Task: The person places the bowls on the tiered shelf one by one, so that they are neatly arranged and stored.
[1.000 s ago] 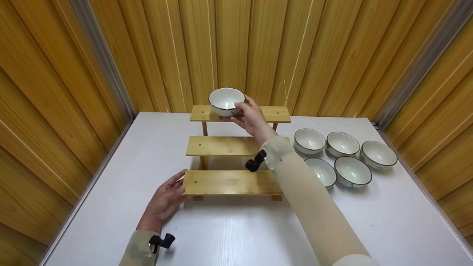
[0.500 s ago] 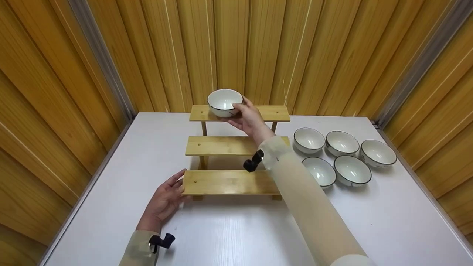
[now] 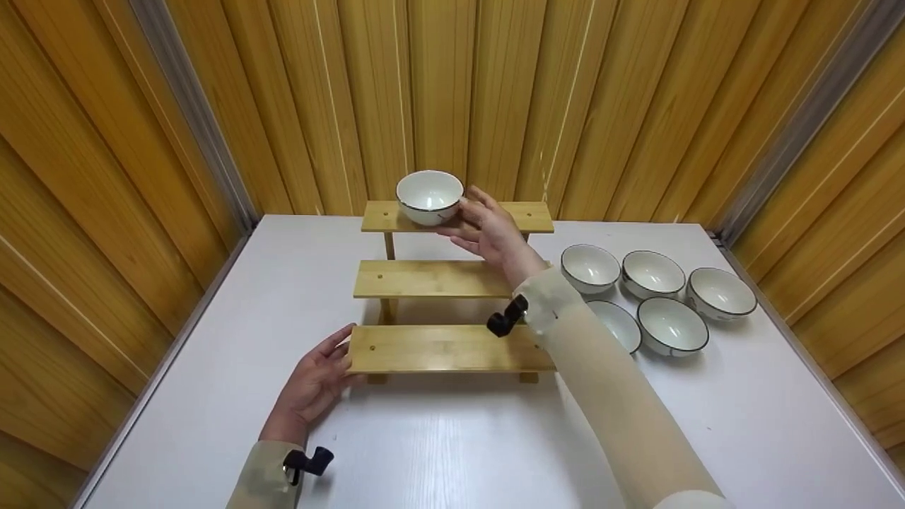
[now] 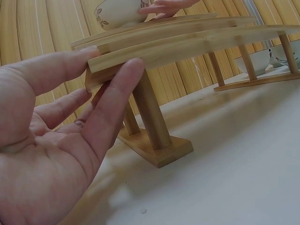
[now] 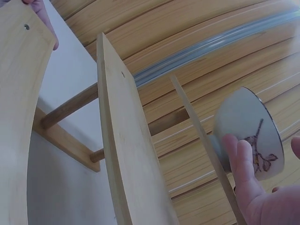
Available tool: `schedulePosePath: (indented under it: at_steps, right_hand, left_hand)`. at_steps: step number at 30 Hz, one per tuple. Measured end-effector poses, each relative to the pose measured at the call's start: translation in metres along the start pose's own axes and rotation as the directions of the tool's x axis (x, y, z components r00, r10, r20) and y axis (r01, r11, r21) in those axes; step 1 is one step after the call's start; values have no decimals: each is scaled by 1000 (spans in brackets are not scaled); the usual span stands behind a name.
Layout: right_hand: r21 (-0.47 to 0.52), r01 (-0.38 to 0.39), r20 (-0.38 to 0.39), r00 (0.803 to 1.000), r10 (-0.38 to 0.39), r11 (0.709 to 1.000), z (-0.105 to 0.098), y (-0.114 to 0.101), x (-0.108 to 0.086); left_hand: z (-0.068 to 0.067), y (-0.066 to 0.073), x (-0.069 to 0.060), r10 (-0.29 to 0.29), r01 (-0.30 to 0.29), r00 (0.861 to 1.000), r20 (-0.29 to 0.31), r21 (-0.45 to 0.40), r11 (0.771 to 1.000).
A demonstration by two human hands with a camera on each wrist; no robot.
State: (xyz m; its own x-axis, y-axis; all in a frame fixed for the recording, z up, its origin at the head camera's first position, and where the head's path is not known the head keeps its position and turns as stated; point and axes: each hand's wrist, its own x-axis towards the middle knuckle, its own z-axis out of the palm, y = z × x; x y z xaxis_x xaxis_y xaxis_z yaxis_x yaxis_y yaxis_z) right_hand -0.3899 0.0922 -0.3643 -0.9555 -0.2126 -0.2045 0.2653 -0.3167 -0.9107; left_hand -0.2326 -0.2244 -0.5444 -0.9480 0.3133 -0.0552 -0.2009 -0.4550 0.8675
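Observation:
A white bowl with a dark rim stands upright on the top shelf of a three-tier bamboo stand, left of that shelf's middle. My right hand is just right of the bowl, its thumb off the rim. In the right wrist view, its extended fingers lie by the bowl's lower side, where a flower sprig is painted; contact is hard to tell. My left hand holds the left end of the lowest shelf. The left wrist view has thumb and finger pinching the board's corner.
Several matching bowls stand upright on the white table, right of the stand. My right forearm partly covers the nearest one. Wood-patterned walls close in the back and sides.
The bowl has shifted slightly left and settled on the top shelf. My right hand has loosened from its rim and drawn a little to the right. My left hand stays put.

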Motion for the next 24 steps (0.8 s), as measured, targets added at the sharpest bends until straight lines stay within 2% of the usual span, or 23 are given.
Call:
schedulePosePath:
  at_steps: [3,11,18,24]
  right_hand:
    - [12,12,22,1000,-12,1000,-11,-3,-10]
    - [12,77,114,990,-78,997,-53,-13,-51]
    - [-6,120,137,983,-118,993,-105,-22,-92]
    - [8,163,121,979,-162,987,-157,-23,-130]
  left_hand:
    - [-2,0,-1,7,-7,1000,15,-4,1000]
    - [-1,-1,-1,3,-3,1000,1,-18,1000]
    - [-1,-1,-1,4,-4,1000,-3,-28,1000]
    - [-1,-1,-2,7,-6,1000,13,-43,999]
